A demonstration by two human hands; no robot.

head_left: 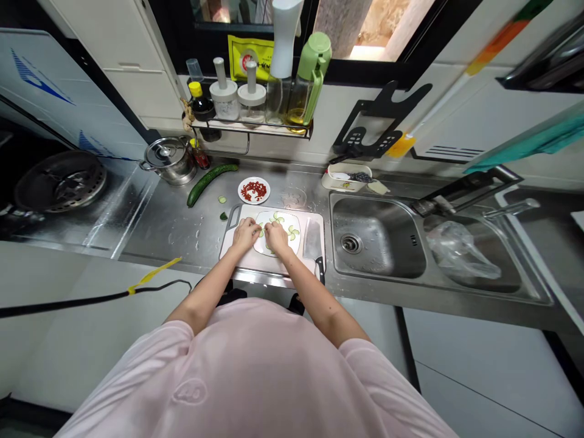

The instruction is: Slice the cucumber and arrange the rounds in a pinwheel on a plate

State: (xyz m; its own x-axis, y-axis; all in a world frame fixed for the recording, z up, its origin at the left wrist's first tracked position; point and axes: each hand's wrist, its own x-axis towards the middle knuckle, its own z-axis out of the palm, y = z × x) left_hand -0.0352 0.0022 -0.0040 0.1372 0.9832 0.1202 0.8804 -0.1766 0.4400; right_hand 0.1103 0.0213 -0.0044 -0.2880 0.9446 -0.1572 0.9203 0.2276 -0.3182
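With fingers drawn together over the cucumber slices [292, 233] on the white plate [261, 246], my left hand [247, 233] and right hand [276, 237] hide any pinch; the yellow packet's [238, 56] lettering is illegible.

One flat white plate [263, 247], square with rounded corners, lying face up across the middle of a pale pink cutting board [250, 261], bearing thin, pale green, darker-edged cucumber slices [292, 232] set in small curved clusters, one toward its far edge, another toward its right.
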